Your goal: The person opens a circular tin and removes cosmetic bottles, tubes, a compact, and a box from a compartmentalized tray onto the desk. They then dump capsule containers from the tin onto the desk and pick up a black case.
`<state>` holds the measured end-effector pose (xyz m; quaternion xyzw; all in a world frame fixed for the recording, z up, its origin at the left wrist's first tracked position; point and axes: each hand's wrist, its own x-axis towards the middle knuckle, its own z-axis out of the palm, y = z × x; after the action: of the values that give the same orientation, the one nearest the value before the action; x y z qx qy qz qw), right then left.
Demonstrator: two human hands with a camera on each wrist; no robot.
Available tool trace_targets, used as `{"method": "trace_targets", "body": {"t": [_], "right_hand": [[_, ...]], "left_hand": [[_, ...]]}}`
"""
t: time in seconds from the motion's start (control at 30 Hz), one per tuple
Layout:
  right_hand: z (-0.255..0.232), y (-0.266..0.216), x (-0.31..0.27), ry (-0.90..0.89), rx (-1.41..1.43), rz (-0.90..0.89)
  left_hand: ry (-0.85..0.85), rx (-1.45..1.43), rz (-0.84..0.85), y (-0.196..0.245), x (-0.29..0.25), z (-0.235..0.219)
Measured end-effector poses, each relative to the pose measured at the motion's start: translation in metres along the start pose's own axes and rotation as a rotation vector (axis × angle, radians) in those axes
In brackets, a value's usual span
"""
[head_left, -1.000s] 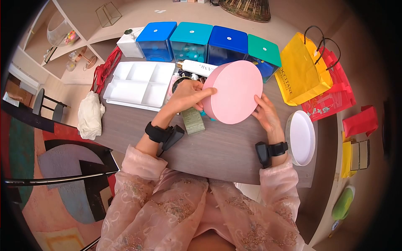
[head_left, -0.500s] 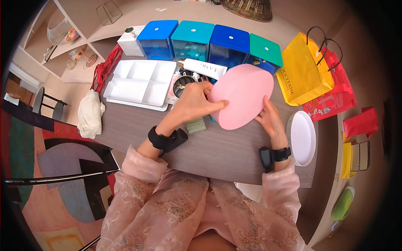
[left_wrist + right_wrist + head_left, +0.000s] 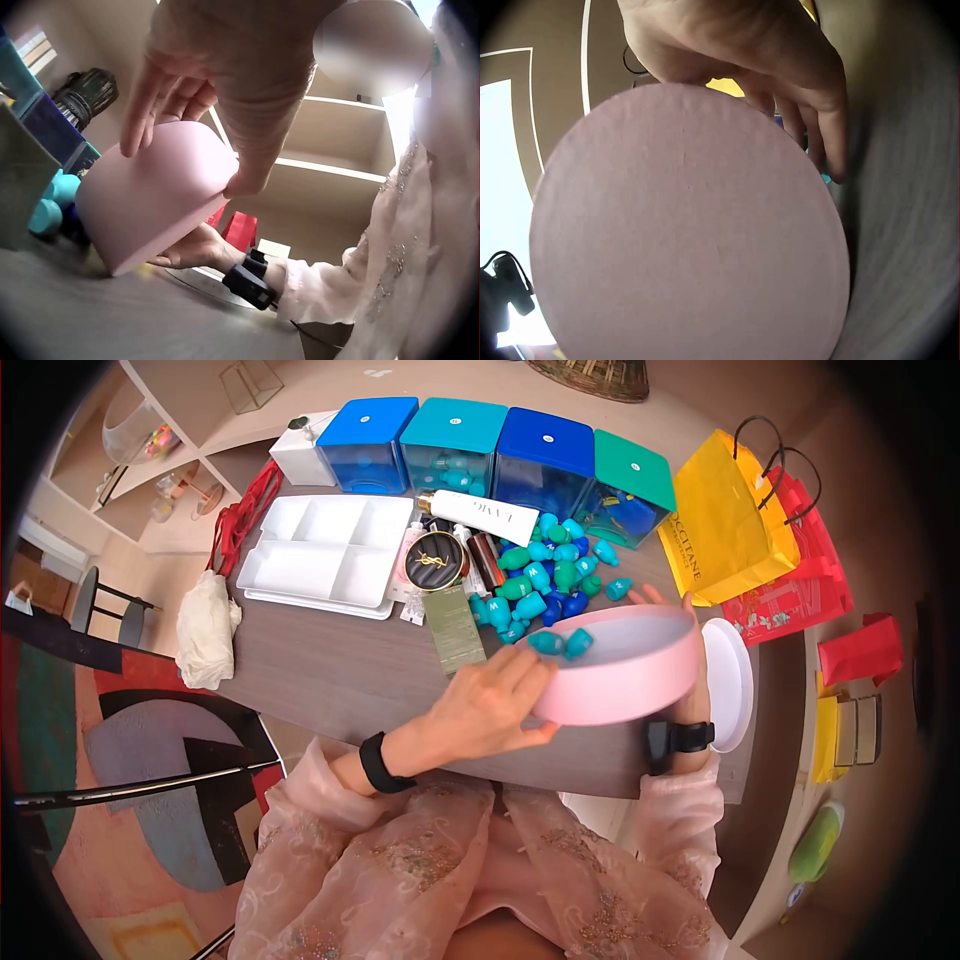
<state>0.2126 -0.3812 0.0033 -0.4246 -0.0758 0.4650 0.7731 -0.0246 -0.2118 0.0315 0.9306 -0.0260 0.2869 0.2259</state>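
A round pink box (image 3: 625, 685) is held between both hands over the front of the table, its open side tilted up and away from me. My left hand (image 3: 485, 700) grips its left side, the thumb low on the wall. At the right end my right hand (image 3: 742, 37) holds the curved side, partly hidden behind the box in the head view. Two teal pieces (image 3: 578, 644) show at the left of the opening. Beyond the box lies a pile of small blue, teal and green pieces (image 3: 540, 575), some marked with a white letter.
Left of the pile are a green carton (image 3: 455, 628), a round black compact (image 3: 435, 560), a white tube (image 3: 480, 515) and a white divided tray (image 3: 320, 555). Lidded bins (image 3: 545, 460) line the back. A white round lid (image 3: 730, 685) and yellow bag (image 3: 725, 525) stand right.
Both hands have turned the pink box from base towards me to opening upward and brought it lower and nearer. The pile behind it has come into view.
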Motion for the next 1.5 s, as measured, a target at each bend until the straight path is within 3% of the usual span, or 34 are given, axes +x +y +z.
{"method": "trace_targets", "body": {"t": [0.07, 0.27, 0.47, 0.53, 0.57, 0.63, 0.67, 0.7, 0.77, 0.8, 0.83, 0.9, 0.93, 1.03, 1.23, 1.37, 1.43, 1.47, 1.5], "right_hand": [[0.022, 0.001, -0.010, 0.041, -0.045, -0.018], [0.028, 0.005, -0.014, 0.119, -0.180, 0.000], [0.005, -0.017, 0.003, -0.033, -0.519, 0.009], [0.011, -0.043, 0.000, -0.160, -0.929, -0.008], [0.021, -0.052, -0.005, -0.162, -0.929, -0.005], [0.045, -0.068, -0.017, -0.352, -1.071, 0.219], [0.057, -0.067, -0.019, -0.466, -1.168, 0.176], [0.065, -0.059, -0.018, -0.466, -1.168, 0.171], [0.077, -0.044, -0.015, -0.566, -1.483, 0.123], [0.066, -0.030, -0.007, -0.694, -1.622, -0.160], [0.065, -0.021, -0.004, -0.685, -1.628, -0.170], [0.070, -0.004, 0.001, -0.656, -1.928, -0.324], [0.069, 0.004, 0.002, -0.617, -1.915, -0.395], [0.077, 0.013, -0.002, -0.572, -2.114, -0.327], [0.065, 0.035, -0.008, -0.587, -2.219, -0.493], [0.079, 0.001, -0.012, -0.651, -2.062, -0.329], [0.088, -0.026, -0.012, -0.509, -1.793, -0.215], [0.084, -0.032, -0.007, -0.504, -1.789, -0.207], [0.080, -0.037, 0.000, -0.379, -1.826, -0.302]], "left_hand": [[-0.005, 0.023, 0.042, 0.005, -0.007, 0.001], [-0.051, 0.089, 0.141, 0.005, -0.025, 0.004], [-0.059, 0.221, 0.242, -0.004, -0.037, 0.007], [-0.080, 0.218, 0.241, -0.005, -0.039, 0.005], [-0.081, 0.218, 0.238, -0.005, -0.041, 0.004], [-0.144, 0.237, 0.322, -0.004, -0.043, 0.004], [-0.144, 0.239, 0.322, -0.003, -0.045, 0.006], [-0.154, 0.233, 0.324, -0.001, -0.047, 0.008], [-0.163, 0.235, 0.338, -0.001, -0.049, 0.010], [-0.167, 0.238, 0.332, -0.001, -0.049, 0.011], [-0.169, 0.241, 0.328, -0.001, -0.049, 0.011], [-0.167, 0.247, 0.333, -0.001, -0.049, 0.011], [-0.163, 0.231, 0.332, -0.001, -0.050, 0.011], [-0.170, 0.213, 0.334, -0.003, -0.049, 0.010], [-0.210, 0.210, 0.333, -0.002, -0.053, 0.013], [-0.295, 0.192, 0.322, -0.001, -0.058, 0.013], [-0.292, 0.173, 0.320, -0.003, -0.060, 0.015], [-0.293, 0.157, 0.320, -0.003, -0.061, 0.016], [-0.300, 0.149, 0.323, -0.003, -0.061, 0.017]]}}
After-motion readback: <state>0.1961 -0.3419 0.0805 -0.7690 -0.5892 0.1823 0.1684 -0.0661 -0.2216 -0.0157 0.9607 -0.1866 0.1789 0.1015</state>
